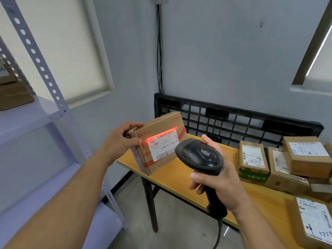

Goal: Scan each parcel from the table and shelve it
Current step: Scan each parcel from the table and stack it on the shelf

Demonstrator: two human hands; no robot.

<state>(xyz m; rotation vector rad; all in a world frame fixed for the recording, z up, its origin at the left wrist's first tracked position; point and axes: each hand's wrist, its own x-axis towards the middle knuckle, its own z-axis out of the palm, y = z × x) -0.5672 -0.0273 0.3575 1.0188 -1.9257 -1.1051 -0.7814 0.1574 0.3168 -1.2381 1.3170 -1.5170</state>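
- One parcel (pixel 158 142) is under scan. The left hand (pixel 120 141) grips its left edge, thumb on the front face, and holds it above the left end of the bench (pixel 179 178) with the label (pixel 164 144) turned toward the scanner (pixel 199 157).
- The right hand (pixel 215 182) is wrapped round the scanner handle. A red line (pixel 161 134) falls across the top edge of the label.
- Progress, as a judgement: partway. At least four waiting parcels (pixel 253 159) lie on the right of the bench. A few shelved boxes (pixel 12 94) sit on the shelf (pixel 27 119) at far left. The held parcel is not yet shelved.
- Parcels: brown cardboard, rectangular, with white paper barcode labels. The held one is flat, with red print and taped edges.
- Scanner: black moulded plastic, rounded head, pistol handle, cable (pixel 218 236) leaving the base.
- Bench: smooth yellow-tan top on dark legs.
- Shelf: pale painted metal with perforated uprights.
- Grid panel (pixel 233 119): black, slotted, standing against the far wall behind the bench.
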